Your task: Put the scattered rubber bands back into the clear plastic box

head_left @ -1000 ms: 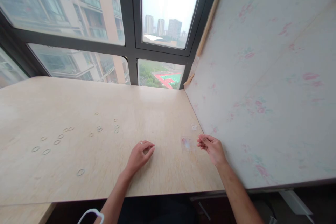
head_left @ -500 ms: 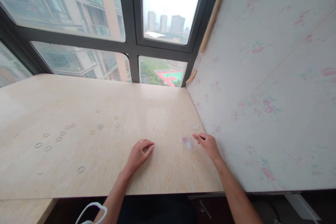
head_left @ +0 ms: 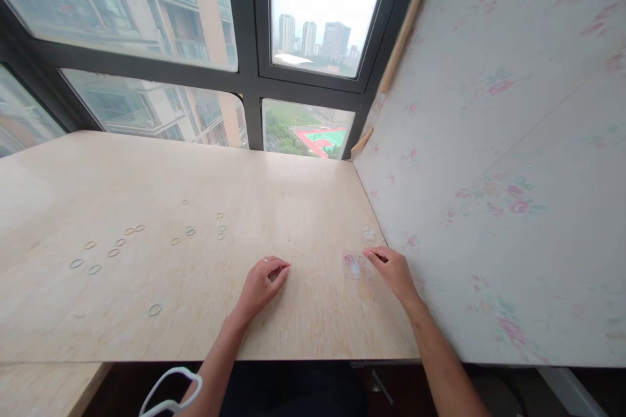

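My left hand rests on the marble-patterned surface, thumb and index fingertips pressed together; anything between them is too small to make out. A ring circles one finger. My right hand pinches at the right edge of a small clear plastic box, and what its fingertips hold, if anything, cannot be seen. Small reddish bits show in the box. Just beyond it, near the wall, lies a small clear-white piece.
Several thin loops, like rubber bands, lie scattered on the left, one ring nearest me. A floral wall bounds the right side. Dark window frames stand at the back. A white curved strap shows at the bottom.
The view has shifted slightly, moving everything a little right in the picture. Both hands keep nearly the same pose, and the right stays at the box's edge.
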A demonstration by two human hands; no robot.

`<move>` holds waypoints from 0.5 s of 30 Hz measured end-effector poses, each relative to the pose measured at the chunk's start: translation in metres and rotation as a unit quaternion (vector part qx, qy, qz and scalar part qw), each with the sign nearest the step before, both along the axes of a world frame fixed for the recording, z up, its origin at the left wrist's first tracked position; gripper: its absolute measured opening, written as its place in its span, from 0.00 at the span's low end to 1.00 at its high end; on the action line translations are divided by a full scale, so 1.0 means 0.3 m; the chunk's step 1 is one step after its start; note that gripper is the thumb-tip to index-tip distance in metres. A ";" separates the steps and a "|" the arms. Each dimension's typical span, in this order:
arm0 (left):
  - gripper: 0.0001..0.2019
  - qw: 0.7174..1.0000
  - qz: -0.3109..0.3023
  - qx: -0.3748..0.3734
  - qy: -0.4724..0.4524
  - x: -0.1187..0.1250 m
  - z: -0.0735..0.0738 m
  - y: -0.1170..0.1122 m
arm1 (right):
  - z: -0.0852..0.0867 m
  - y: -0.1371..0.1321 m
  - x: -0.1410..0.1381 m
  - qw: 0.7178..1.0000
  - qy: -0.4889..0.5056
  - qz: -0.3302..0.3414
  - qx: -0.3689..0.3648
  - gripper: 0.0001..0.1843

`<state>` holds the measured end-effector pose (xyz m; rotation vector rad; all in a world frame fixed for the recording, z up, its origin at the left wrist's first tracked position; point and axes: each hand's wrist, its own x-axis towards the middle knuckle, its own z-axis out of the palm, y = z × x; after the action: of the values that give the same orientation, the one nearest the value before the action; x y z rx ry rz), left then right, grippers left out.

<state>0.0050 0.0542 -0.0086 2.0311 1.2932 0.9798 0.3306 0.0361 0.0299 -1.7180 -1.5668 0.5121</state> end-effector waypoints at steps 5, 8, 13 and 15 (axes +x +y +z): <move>0.09 1.000 -0.001 0.001 -0.005 -0.001 0.002 0.001 | -0.008 -0.075 -0.023 0.999 0.021 -0.047 0.015 0.19; 0.09 1.000 -0.006 -0.005 -0.010 -0.001 0.001 0.000 | -0.030 -0.146 -0.067 0.999 -0.011 -0.031 0.032 0.19; 0.09 0.996 0.001 -0.057 -0.062 -0.007 -0.002 -0.001 | -0.087 -0.242 -0.146 0.995 -0.036 0.090 0.008 0.18; 0.10 0.984 0.023 -0.108 -0.140 -0.018 -0.004 0.008 | -0.111 -0.259 -0.156 0.993 -0.039 0.112 0.006 0.18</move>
<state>-0.0004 0.0566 -0.0098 1.6417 1.2402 1.0526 0.2838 -0.0418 -0.0034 -1.5778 -1.8272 0.5504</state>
